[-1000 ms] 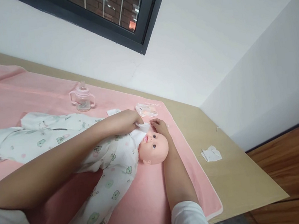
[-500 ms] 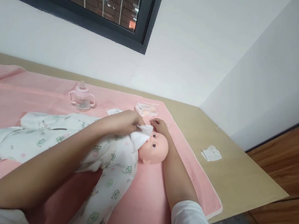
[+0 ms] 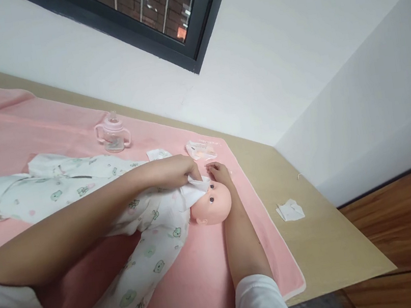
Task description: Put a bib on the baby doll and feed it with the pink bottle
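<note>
A baby doll [image 3: 213, 205] lies on its back on a pink mat [image 3: 203, 272], dressed in a white romper [image 3: 161, 217] with green animal prints. My left hand [image 3: 179, 171] reaches over its chest, fingers closed on a white cloth [image 3: 193, 192]. That cloth covers the lower part of the doll's face, leaving the eyes uncovered. Behind the head lies my right forearm, touching it. My right hand [image 3: 219, 172] rests on the mat at the head's far side, fingers loosely bent and apart, with nothing visible in them.
A pink two-handled baby bottle [image 3: 113, 136] stands on the mat's far side. Near my hands lies a clear plastic packet [image 3: 200, 150]. A folded white tissue [image 3: 290, 210] is on the tan tabletop [image 3: 328, 249] at right. A white wall and dark-framed window [image 3: 195, 58] border the back.
My left hand has shifted slightly right and down, and the cloth's free corner has folded lower over the doll's face. The right hand stays in place.
</note>
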`<state>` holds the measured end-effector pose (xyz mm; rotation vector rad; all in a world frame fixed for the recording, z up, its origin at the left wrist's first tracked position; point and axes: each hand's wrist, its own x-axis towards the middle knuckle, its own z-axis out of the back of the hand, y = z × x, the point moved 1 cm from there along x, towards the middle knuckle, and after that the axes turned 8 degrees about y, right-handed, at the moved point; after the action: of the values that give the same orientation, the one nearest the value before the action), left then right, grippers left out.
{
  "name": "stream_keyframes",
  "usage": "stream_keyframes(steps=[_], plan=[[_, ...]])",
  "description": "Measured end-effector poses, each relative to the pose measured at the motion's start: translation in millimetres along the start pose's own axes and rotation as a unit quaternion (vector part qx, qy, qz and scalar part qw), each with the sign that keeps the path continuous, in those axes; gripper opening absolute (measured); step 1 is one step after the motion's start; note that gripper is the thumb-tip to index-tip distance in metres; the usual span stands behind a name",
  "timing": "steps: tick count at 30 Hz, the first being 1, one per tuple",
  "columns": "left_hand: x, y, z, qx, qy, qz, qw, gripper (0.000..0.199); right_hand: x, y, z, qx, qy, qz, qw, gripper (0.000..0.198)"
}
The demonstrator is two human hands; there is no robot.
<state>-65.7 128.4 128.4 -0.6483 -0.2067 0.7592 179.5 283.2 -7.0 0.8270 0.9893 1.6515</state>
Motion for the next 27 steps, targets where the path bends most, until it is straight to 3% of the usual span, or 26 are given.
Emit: stream_keyframes(steps=[14,27], plan=[[0.6,-3.1,1.1,0.008,-0.017,0.037,0.999,0.021,0.6,-2.7,0.3,0.001,0.002,-0.002,1.000,0.021],[1.6,4.4,4.1,0.059,-0.070,0.071,0.993,0.009,-6.4,8.0,-1.1,-0.013,-0.006,-0.015,1.000,0.022]])
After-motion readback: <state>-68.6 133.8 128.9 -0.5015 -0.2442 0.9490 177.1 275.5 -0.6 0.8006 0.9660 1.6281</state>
